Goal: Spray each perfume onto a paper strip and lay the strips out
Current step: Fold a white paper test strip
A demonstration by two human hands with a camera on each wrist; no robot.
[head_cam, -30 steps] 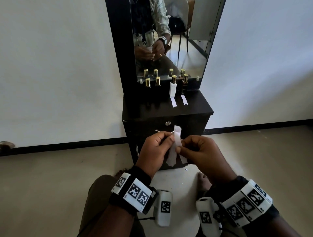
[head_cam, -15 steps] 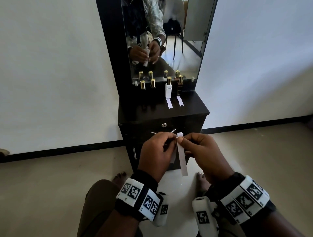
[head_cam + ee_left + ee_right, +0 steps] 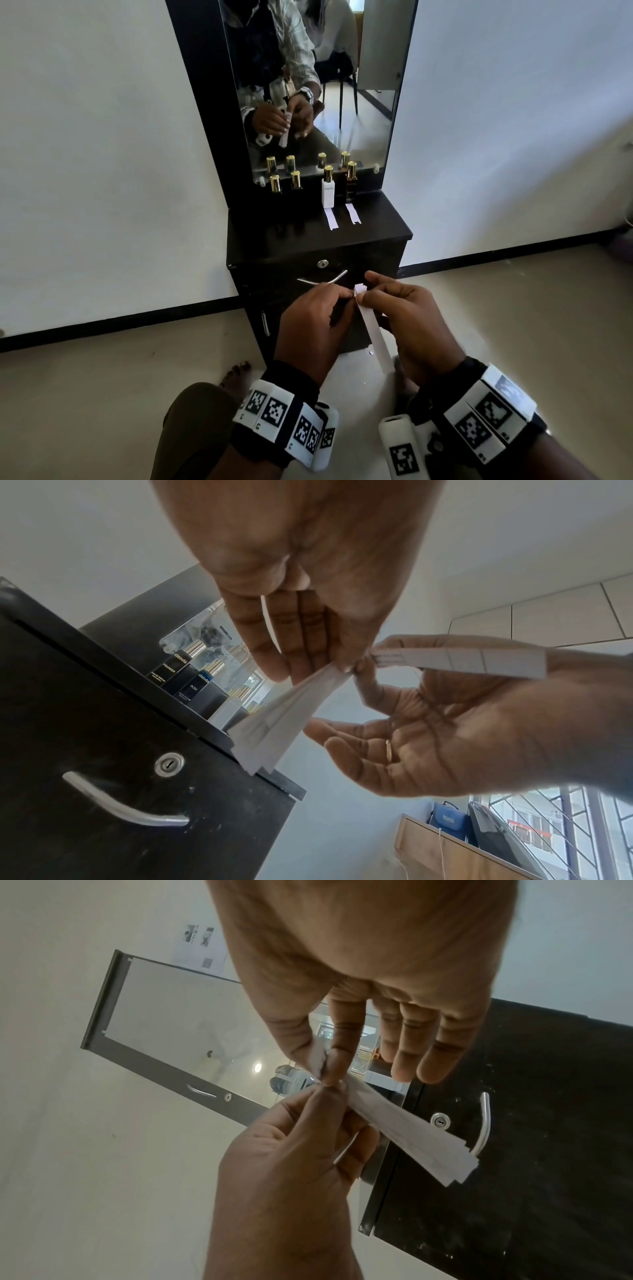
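Observation:
My left hand (image 3: 344, 296) pinches a bundle of white paper strips (image 3: 281, 723) in front of the drawer; the head view hides the bundle behind that hand. My right hand (image 3: 366, 298) pinches the top end of a single strip (image 3: 375, 335) between thumb and forefinger, and it hangs down. Both pinches nearly touch. On the black dresser top (image 3: 274, 233) stand two dark gold-capped bottles (image 3: 286, 183), a white perfume bottle (image 3: 328, 192) and another dark bottle (image 3: 351, 185). Two strips lie flat, one (image 3: 331, 217) before the white bottle, one (image 3: 352, 213) before the dark bottle.
A mirror (image 3: 359, 137) rises behind the bottles and doubles them. The drawer has a metal handle (image 3: 322, 279) and a lock (image 3: 322, 263) just beyond my fingers. My knee (image 3: 191, 421) and bare foot (image 3: 236, 377) are on the floor below.
My right hand has drawn one strip out of the bundle; it now hangs free below that pinch. Both hands have stayed close together in front of the drawer.

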